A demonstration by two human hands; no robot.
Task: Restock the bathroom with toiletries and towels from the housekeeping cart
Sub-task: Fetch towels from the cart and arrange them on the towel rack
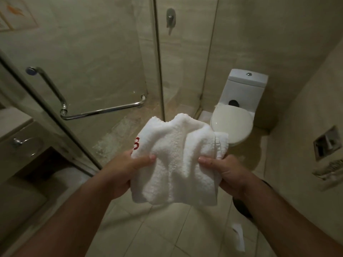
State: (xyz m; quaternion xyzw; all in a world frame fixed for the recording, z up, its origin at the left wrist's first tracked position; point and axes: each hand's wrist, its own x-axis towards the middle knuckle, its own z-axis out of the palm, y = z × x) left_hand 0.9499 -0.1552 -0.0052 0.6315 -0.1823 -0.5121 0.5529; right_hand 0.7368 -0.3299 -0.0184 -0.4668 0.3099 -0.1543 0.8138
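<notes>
White terry, soft and light: the towel [176, 164] will sag and bunch wherever it is not supported. It is not fragile, and its looped pile looks grippy enough that a slip is unlikely. It is probably best taken at two edges or corners, which keeps it spread.

Nearest the camera, the left grip [130, 169] sits at 8 o'clock of the cloth and the right grip [228, 175] at 4 o'clock. Each pinches a side edge, thumb on top, with the fingers hidden under the fabric. The towel hangs rumpled between them in mid-air, above the tiled floor [167, 230]. Its far edge rises toward 12 o'clock, and a red embroidered mark [136, 145] shows just beyond the left thumb at 10 o'clock.

Farther off, at 10 o'clock, a chrome rail [100, 112] runs across the glass shower door [92, 71]. At 1 o'clock stands the toilet [235, 123], lid down. The towel touches neither.
</notes>
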